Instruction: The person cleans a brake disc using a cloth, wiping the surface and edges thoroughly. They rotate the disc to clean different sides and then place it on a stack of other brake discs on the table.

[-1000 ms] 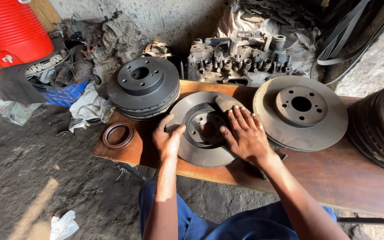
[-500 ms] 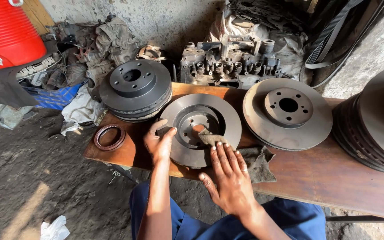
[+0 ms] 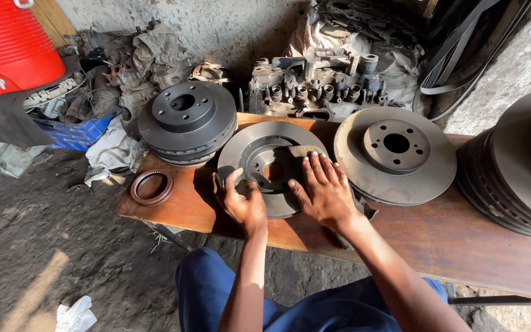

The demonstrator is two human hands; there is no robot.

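1. Brake disc (image 3: 259, 154), grey and round, lies flat on the wooden bench (image 3: 462, 240) right in front of me, between a stack of darker discs (image 3: 185, 120) and another single disc (image 3: 396, 154).
2. My left hand (image 3: 243, 200) grips the near-left rim of the middle disc, fingers curled over its edge and thumb raised.
3. My right hand (image 3: 324, 193) lies flat on the disc's right side, fingers spread apart and pressing a worn piece of abrasive paper (image 3: 302, 150) against the metal.
4. One reddish-brown ring (image 3: 152, 187) sits on the bench's left end, well apart from my hands.
5. An engine part (image 3: 321, 92) stands behind the bench against the wall.
6. At the far right, 1 tall pile of dark discs (image 3: 517, 166) rests on the bench.
7. My blue trousers (image 3: 314, 307) show below the bench edge.
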